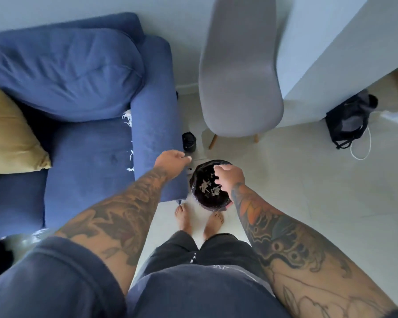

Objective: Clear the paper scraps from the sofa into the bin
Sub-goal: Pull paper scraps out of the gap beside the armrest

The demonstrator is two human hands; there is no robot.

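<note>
The bin (201,198), lined with a black bag, stands on the floor at the blue sofa's (90,161) front right corner. Paper scraps (208,188) lie inside it. My right hand (229,179) hovers over the bin's mouth, fingers spread downward and holding nothing. My left hand (172,158) hangs over the end of the sofa's right armrest, fingers loosely curled; I see nothing in it. More white scraps (127,119) sit in the gap between the seat cushion and the armrest, and others (130,165) lie lower along that same gap.
A grey chair (239,88) stands behind the bin. A small black cylinder (189,141) sits on the floor between sofa and chair. A yellow cushion (7,136) lies on the sofa's left. A black bag (348,120) and a white cable (363,145) lie at the right. My bare feet (199,222) stand just before the bin.
</note>
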